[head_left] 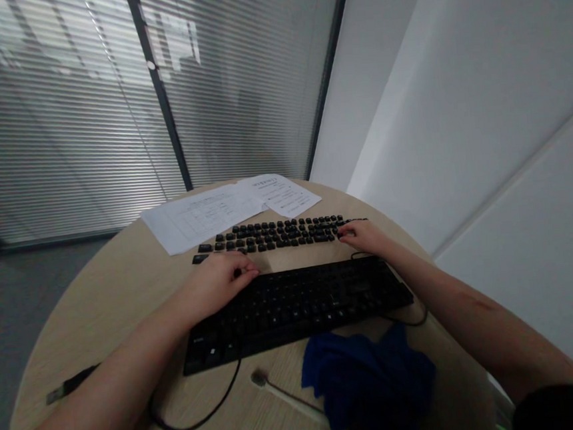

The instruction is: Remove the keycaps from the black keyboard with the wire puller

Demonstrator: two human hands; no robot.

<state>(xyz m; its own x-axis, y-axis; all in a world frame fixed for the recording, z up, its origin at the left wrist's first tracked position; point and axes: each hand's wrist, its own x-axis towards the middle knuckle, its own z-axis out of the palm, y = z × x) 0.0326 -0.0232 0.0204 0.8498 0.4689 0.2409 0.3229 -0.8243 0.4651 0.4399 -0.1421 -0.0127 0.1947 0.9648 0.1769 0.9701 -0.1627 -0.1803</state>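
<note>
A black keyboard [294, 304] lies at a slight slant on the round wooden table, its cable running out from under it. Behind it, loose black keycaps [278, 234] are laid out in rows. My left hand [224, 277] rests over the keyboard's far left part, thumb and fingers closed; a dark spot shows between them, too small to name. At the right end of the rows, my right hand [362, 236] pinches a keycap between thumb and forefinger, though the fingertips partly hide it.
A blue cloth [368, 378] lies crumpled in front of the keyboard, beside a small brush [287, 395] with a pale handle. The cable's USB plug [70, 384] is at the left. Printed sheets [206, 212] lie at the back. Blinds and a white wall stand beyond the table [88, 306].
</note>
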